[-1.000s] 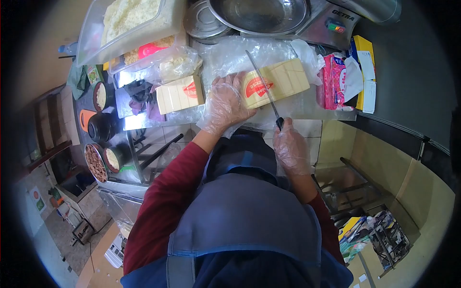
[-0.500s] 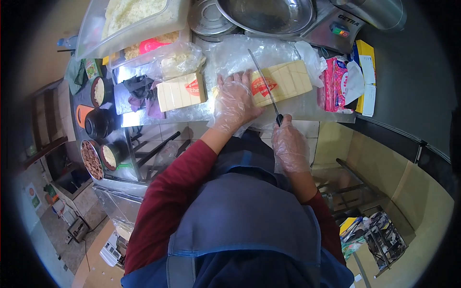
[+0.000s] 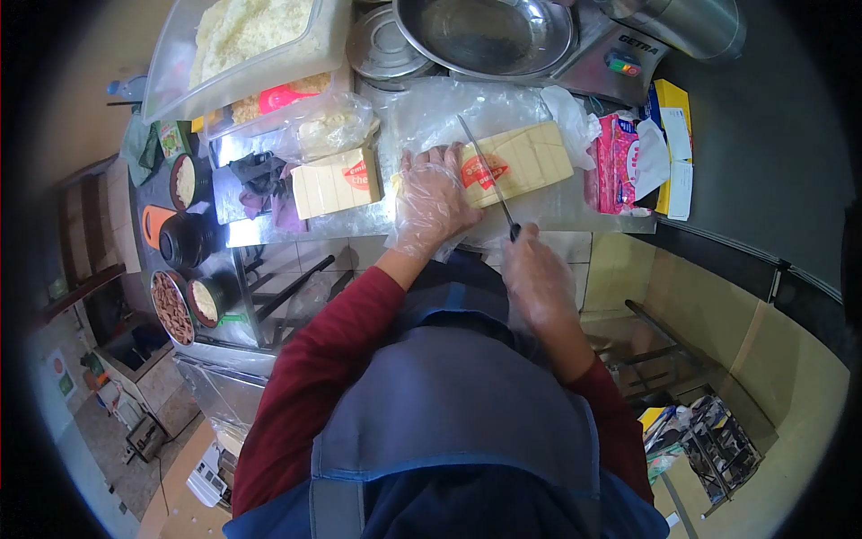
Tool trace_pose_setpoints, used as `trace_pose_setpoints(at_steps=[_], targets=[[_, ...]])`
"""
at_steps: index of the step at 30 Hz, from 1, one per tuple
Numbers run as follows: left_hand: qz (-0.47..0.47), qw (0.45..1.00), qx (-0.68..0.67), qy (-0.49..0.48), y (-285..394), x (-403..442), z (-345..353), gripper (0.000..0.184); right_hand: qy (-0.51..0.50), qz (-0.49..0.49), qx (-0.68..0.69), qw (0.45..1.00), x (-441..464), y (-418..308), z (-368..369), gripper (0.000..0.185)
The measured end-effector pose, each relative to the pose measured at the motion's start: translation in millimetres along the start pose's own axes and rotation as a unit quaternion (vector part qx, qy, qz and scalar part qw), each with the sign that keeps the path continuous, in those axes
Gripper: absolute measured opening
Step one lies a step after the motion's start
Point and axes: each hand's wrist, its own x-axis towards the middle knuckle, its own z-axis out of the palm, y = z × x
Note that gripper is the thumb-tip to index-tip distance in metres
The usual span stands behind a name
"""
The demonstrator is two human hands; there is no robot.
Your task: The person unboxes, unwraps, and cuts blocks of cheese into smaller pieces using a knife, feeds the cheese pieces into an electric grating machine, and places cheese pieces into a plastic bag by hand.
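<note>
A long pale-yellow cheese block [image 3: 536, 162] with scored lines and a red label lies on clear plastic on the metal table. My left hand [image 3: 435, 202], in a clear plastic glove, presses over the block's left end and holds it; its fingers point away from me. My right hand [image 3: 540, 278], also gloved and smeared by motion, grips the dark handle of a knife [image 3: 489, 171]. The blade lies across the block at the label, just right of my left hand. How deep it sits I cannot tell. A second cheese block [image 3: 328, 187] lies to the left.
Behind stand a plastic tub [image 3: 314, 54] of grated white food, a steel bowl [image 3: 489, 36] and a GETRA machine [image 3: 620, 63]. A pink tissue pack [image 3: 615, 171] lies right. Dark cloths [image 3: 260, 180], bowls and a dish of brown pieces [image 3: 171, 305] are left.
The knife has been drawn slightly toward me across the block, and my right hand is now blurred. My left hand stays on the cheese. The whole view has shifted a little.
</note>
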Motion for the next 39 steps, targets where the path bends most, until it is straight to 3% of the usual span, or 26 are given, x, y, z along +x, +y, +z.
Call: trace_pose_setpoints(at_steps=[2,11,22,24,25,27,28,29,31,39], targets=[[-0.003,1.0,0.0,0.003,1.2,1.2,-1.9,0.104,0.017,-0.025,0.012,0.999,13.9,-4.3,3.8,0.037],[-0.005,1.0,0.022,-0.008,3.2,-0.9,-1.3,0.105,-0.02,0.028,0.023,0.999,-15.3,11.9,9.7,0.036],[0.023,0.998,0.053,0.019,5.5,1.6,-7.7,0.101,0.024,-0.007,0.068,0.997,31.0,12.0,40.2,0.035],[0.022,0.994,-0.1,-0.029,-2.8,7.5,-24.8,0.084,0.029,-0.005,0.069,0.997,33.9,15.1,42.9,0.035],[0.022,0.995,-0.096,-0.028,-11.1,12.1,-27.5,0.084,0.026,-0.003,0.065,0.998,33.5,15.5,44.7,0.035],[0.099,0.974,-0.179,0.099,-26.7,32.1,-31.7,0.061,0.023,-0.01,0.08,0.996,34.0,16.8,46.0,0.035],[0.135,0.967,-0.148,0.161,-22.2,44.3,-39.6,0.034,0.021,-0.014,0.09,0.996,34.4,17.7,46.6,0.035],[0.137,0.966,-0.148,0.16,-21.0,61.1,-37.2,0.034,0.022,-0.012,0.092,0.995,35.8,18.6,48.6,0.035],[0.242,0.96,-0.105,0.089,-17.6,91.3,-28.8,0.029,0.024,-0.008,0.086,0.996,37.5,20.5,53.3,0.034],[0.243,0.964,-0.092,-0.049,-6.5,150.0,5.6,0.025,0.014,-0.014,0.094,0.995,34.3,22.7,51.9,0.033]])
